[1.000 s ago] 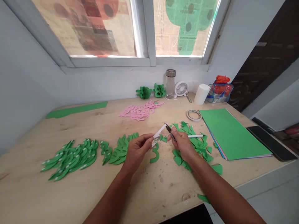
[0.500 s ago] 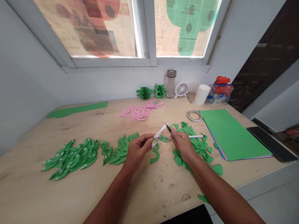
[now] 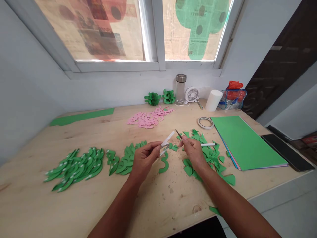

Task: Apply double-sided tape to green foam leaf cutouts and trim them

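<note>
White tape strip (image 3: 168, 138) held over the bench (image 3: 158, 205), its roll (image 3: 162, 152) pinched in the left grip (image 3: 146, 158), long axis aimed between 1 and 2 o'clock. Scissors (image 3: 178, 134) clasped in the right grip (image 3: 193, 148), tips aimed at 11 o'clock. The strip's free end is set just beside the tips, toward 10 o'clock from the right grip.

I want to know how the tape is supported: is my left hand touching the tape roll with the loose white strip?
Touching. The head view shows the left hand gripping the tape roll at its edge between fingers and thumb.
</note>
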